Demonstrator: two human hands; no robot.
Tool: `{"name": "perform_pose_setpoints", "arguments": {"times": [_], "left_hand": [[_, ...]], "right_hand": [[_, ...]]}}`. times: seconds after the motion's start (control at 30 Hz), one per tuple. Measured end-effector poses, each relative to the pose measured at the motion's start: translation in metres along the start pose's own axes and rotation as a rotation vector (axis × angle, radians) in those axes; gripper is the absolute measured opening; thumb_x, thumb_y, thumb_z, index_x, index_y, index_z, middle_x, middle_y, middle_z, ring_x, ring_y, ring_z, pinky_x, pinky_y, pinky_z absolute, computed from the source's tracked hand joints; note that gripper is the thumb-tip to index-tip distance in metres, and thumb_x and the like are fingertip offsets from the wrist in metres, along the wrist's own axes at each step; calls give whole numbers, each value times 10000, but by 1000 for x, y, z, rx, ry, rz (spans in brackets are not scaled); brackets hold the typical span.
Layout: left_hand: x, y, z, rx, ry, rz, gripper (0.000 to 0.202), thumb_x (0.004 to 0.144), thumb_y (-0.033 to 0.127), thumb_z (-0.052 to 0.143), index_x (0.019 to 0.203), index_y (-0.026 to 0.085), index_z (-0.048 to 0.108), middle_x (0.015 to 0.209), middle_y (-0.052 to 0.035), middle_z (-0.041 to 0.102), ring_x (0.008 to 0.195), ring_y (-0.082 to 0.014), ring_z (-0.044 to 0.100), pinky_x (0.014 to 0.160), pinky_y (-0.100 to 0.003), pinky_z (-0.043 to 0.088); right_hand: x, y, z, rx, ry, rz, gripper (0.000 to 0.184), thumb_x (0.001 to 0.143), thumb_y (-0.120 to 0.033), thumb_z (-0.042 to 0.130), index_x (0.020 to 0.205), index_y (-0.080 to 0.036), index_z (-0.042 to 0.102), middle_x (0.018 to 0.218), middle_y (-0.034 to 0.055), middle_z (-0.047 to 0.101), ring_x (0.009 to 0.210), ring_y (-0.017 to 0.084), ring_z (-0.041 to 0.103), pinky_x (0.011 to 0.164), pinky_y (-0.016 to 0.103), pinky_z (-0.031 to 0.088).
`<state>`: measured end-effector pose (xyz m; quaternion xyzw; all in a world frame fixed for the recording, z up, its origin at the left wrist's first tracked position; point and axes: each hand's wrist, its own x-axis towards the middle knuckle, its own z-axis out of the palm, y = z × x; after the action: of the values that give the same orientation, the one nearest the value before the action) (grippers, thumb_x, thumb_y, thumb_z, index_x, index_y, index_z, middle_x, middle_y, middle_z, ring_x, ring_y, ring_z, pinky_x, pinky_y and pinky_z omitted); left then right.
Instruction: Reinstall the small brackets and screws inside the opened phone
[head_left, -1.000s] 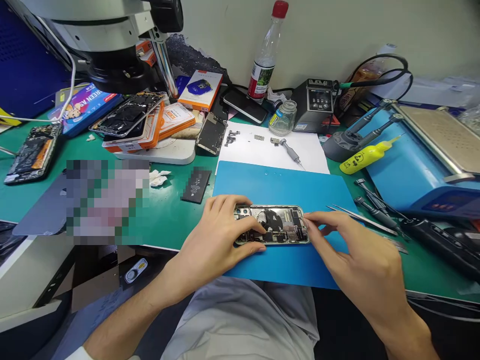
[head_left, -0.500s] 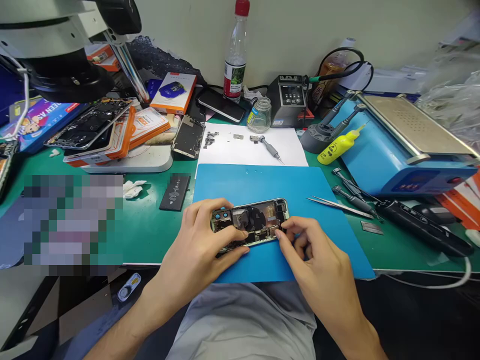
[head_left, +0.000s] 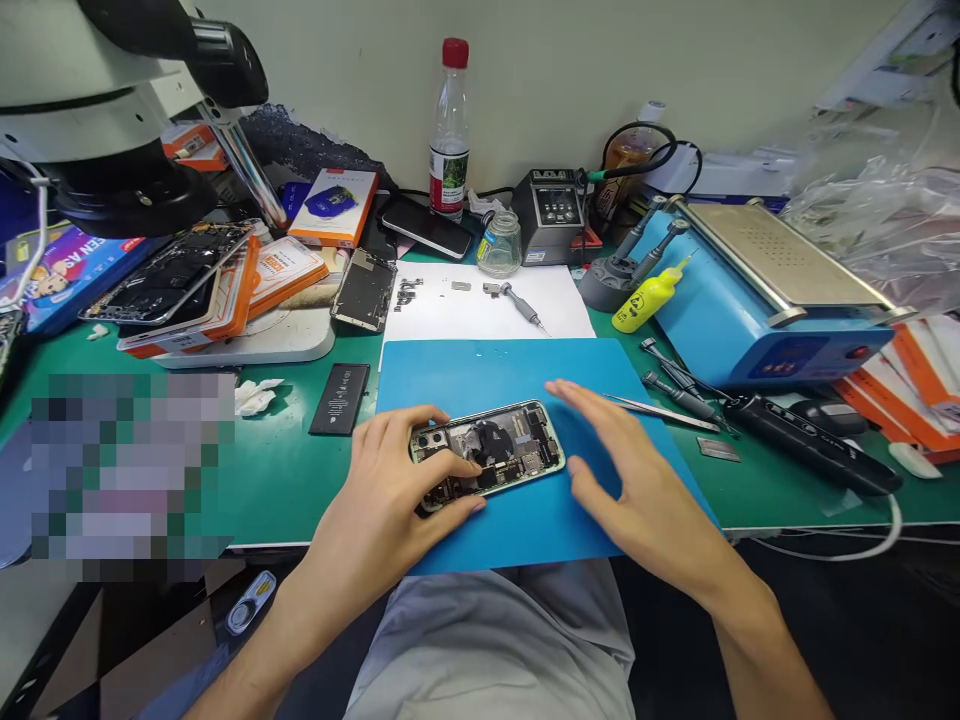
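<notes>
An opened phone body (head_left: 491, 453) with bare circuitry lies tilted on a blue mat (head_left: 517, 370). My left hand (head_left: 390, 495) grips its left end, fingers curled over the edge and thumb along the near side. To the right of the phone, my right hand (head_left: 622, 470) hovers just above the mat with fingers stretched out and nothing in it. Tweezers (head_left: 660, 412) and several screwdrivers (head_left: 679, 380) lie on the mat's right edge, a short way from my right fingertips.
A white sheet (head_left: 480, 305) behind the mat carries small parts and a screwdriver. A blue heating machine (head_left: 757, 300), yellow squeeze bottle (head_left: 649, 295), soldering station (head_left: 551, 215), plastic bottle (head_left: 450, 130), microscope (head_left: 112, 110), stacked phones and boxes (head_left: 225, 270) and a black battery (head_left: 340, 398) crowd the green bench.
My right hand has let go of the phone's right end and opened out flat beside it. The left hand keeps its hold. The view has shifted to the right.
</notes>
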<state>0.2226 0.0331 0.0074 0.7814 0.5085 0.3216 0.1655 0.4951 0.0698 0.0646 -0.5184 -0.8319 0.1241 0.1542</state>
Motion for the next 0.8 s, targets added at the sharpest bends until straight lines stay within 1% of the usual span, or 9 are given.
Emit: {"name": "perform_pose_setpoints", "arguments": {"times": [0.07,0.17,0.27,0.33,0.47,0.6,0.67,0.73,0.8], "left_hand": [[0,-1,1,5,-12,-3,175,997,405,699,1163,351,677,1420,-73,522,1341,-317,463,1085,-540,348],[0,-2,4,3,-7,-9,277,986,420,715,1234,357,609,1431,-48,571,1344,-301,486,1099,-522,341],[2,-3,8,39,66,-26,348,991,392,713,1290,339,543,1492,-43,569,1406,-301,467,1120,-515,328],[3,-4,12,84,147,-58,357,1013,341,679,1332,330,520,1500,-63,555,1411,-311,472,1115,-521,339],[0,-5,14,122,232,-99,326,1036,303,621,1349,325,532,1307,-72,610,1232,-300,581,1022,-492,424],[-7,3,11,135,260,-103,227,1069,311,550,1293,322,581,1222,-59,612,1086,-249,644,896,-394,510],[-12,9,10,150,226,-114,241,1073,340,533,1310,322,577,1255,-62,615,1028,-234,671,848,-374,538],[-17,15,11,178,172,-90,345,1041,434,585,1369,330,553,1339,-81,613,1068,-268,682,852,-402,562],[-20,20,14,208,124,-24,561,953,562,684,1439,334,523,1443,-111,589,1168,-334,663,880,-454,585]], "right_hand": [[1,5,-2,-5,-165,-29,741,1048,-483,560,1678,-447,172,1743,-52,286,1636,286,207,1295,576,345],[-1,9,1,-33,-191,6,826,992,-617,610,1668,-475,158,1736,-61,300,1641,334,162,1242,635,412],[-7,12,7,-125,-64,-22,793,969,-643,625,1640,-409,274,1644,-8,466,1611,362,262,1167,620,501],[-14,11,14,-226,90,-58,769,951,-672,628,1588,-317,385,1519,61,583,1539,390,384,1116,607,534],[-28,-4,35,-416,379,-43,742,948,-710,594,1445,-164,528,1258,165,675,1261,391,579,1036,584,540],[-36,-26,44,-388,407,-18,895,855,-815,603,1439,-141,533,1216,189,686,1168,396,611,980,587,543],[-39,-28,36,-217,338,-58,812,890,-759,624,1458,-187,525,1151,139,709,1098,334,653,928,507,575],[-40,-20,21,-3,287,-84,553,1003,-603,593,1432,-256,553,1024,51,723,952,227,690,831,368,589],[-39,0,1,71,340,-21,305,1079,-420,537,1351,-303,614,980,-5,730,845,155,697,764,282,563]]}}
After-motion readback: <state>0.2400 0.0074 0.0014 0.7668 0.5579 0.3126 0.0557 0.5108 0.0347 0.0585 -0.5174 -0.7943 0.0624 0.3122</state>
